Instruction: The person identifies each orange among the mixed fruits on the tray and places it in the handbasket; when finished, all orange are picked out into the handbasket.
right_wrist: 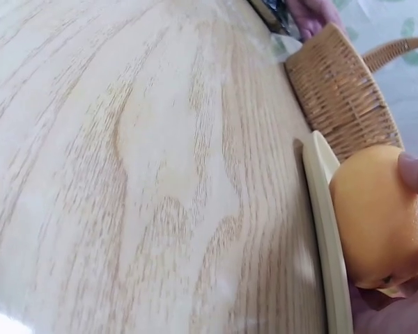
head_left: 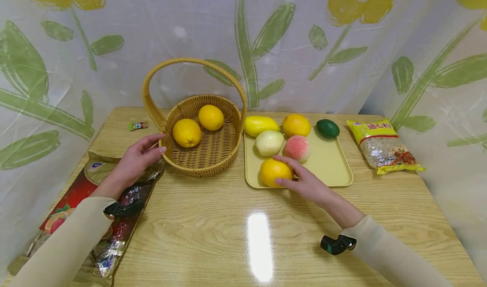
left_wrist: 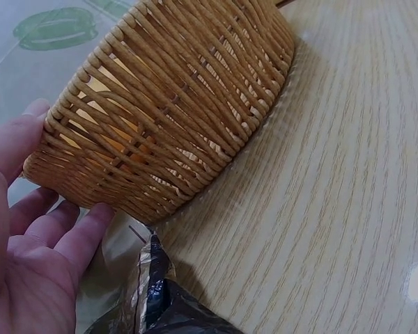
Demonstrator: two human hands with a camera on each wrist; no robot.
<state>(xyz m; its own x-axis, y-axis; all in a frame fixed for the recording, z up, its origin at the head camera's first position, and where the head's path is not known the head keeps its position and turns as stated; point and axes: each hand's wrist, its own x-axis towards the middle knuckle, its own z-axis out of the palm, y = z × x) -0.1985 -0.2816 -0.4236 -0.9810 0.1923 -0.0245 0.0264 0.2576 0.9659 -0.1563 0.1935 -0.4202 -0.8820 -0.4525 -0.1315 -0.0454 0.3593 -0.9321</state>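
Observation:
My left hand [head_left: 135, 160] holds the left side of a wicker basket [head_left: 205, 170], thumb at the rim and fingers against the outer wall in the left wrist view. Inside the basket lie two oranges, one nearer the front [head_left: 187, 133] and one behind [head_left: 211, 118]. My right hand [head_left: 304, 181] grips another orange [head_left: 271, 173] at the front left of a yellow tray [head_left: 331, 168], thumb on the near side and fingers over the far side. Close by on the tray are a pale pear-like fruit [head_left: 269, 143], a peach [head_left: 298, 148], a further orange [head_left: 296, 125] and a long yellow fruit [head_left: 261, 126].
A dark green fruit [head_left: 328, 129] lies at the tray's back right corner. Right of the tray is a yellow and clear food bag [head_left: 388, 147]. A large red and brown package [head_left: 114, 236] lies under my left forearm. Behind it is a small wrapped item [head_left: 138, 126].

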